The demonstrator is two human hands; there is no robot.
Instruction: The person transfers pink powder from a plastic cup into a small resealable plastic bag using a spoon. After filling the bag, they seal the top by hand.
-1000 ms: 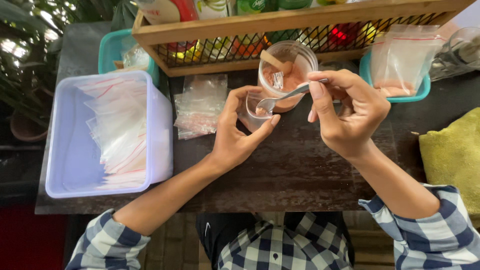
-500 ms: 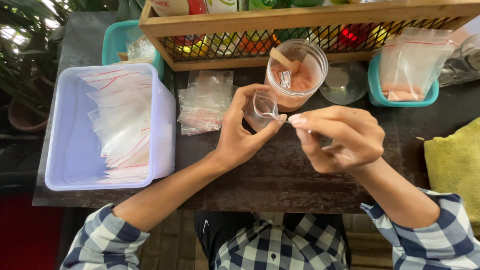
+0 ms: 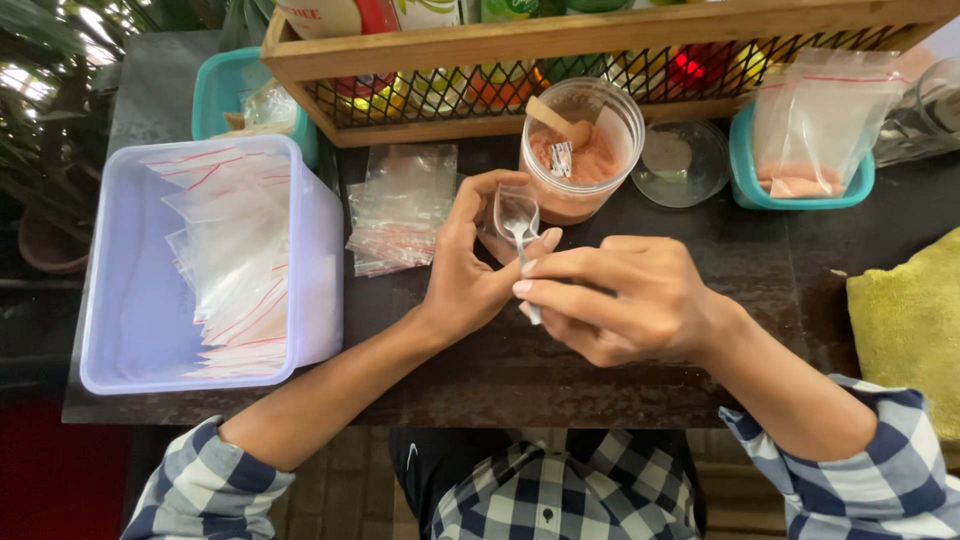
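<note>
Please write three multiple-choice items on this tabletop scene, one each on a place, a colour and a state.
1. Where does the large tub of empty bags stand?
A. at the person's left
B. at the person's right
C. inside the wooden rack

2. What colour is the powder in the round jar?
A. green
B. pinkish orange
C. white

3. How is the small clear bag held?
A. sealed flat
B. crumpled shut
C. mouth open

Answers:
1 A, it stands beyond the left hand.
2 B, the jar's fill is pinkish orange.
3 C, the left hand holds it open while the right hand points a small spoon into it.
</note>
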